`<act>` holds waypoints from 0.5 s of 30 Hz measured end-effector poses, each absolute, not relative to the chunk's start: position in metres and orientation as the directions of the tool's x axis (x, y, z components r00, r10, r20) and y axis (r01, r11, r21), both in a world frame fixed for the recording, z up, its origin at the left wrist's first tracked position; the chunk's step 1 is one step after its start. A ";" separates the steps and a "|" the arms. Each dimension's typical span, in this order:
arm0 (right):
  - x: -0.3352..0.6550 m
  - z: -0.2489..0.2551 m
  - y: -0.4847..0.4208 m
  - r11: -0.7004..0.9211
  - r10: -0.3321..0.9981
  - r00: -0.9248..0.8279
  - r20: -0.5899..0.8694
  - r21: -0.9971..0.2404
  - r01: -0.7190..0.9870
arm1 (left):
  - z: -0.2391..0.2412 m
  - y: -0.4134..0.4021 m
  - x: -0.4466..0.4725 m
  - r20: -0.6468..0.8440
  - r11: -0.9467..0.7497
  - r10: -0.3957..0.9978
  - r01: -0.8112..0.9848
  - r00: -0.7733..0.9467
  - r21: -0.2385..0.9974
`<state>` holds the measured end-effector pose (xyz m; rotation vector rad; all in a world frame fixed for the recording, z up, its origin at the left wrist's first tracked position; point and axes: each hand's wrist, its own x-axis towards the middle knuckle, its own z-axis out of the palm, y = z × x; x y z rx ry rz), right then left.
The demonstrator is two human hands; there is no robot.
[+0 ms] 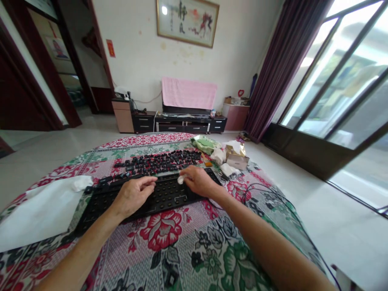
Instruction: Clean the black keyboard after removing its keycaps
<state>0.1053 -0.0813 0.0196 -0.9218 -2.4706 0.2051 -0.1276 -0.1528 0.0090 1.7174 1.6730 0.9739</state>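
Observation:
A black keyboard (pixel 165 197) with its keycaps taken off lies across the patterned cloth, bare key posts showing. My right hand (pixel 198 181) pinches a small white wad, perhaps tissue (pixel 181 180), against the keyboard's upper part, right of the middle. Over the left half rests my left hand (pixel 133 196), fingers stretched forward and thumb apart, holding nothing; part of the keyboard is hidden beneath it. Just behind the keyboard, loose black keycaps (pixel 160 161) are spread in a wide band.
A white sheet (pixel 39 214) with a crumpled tissue (pixel 82 183) lies left. At the right stand a tissue box (pixel 238 161), a green packet (pixel 206 143) and crumpled tissues (pixel 218 156). A black cable (pixel 273 190) trails over the table's right edge. The floral tablecloth (pixel 165 230) covers the table.

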 end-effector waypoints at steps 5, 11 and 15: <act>0.179 0.028 -0.059 0.493 0.850 -0.439 0.291 -0.147 0.857 | 0.013 -0.152 -0.145 0.252 -0.048 0.958 0.789 -0.138 0.613; 0.241 0.023 -0.051 0.312 0.936 -0.296 0.190 -0.059 0.948 | 0.004 -0.149 -0.152 0.409 -0.142 0.912 0.909 -0.035 0.393; 0.255 0.024 -0.051 0.265 0.956 -0.256 0.144 -0.048 0.963 | -0.006 -0.146 -0.152 0.426 -0.211 0.902 0.934 0.071 0.289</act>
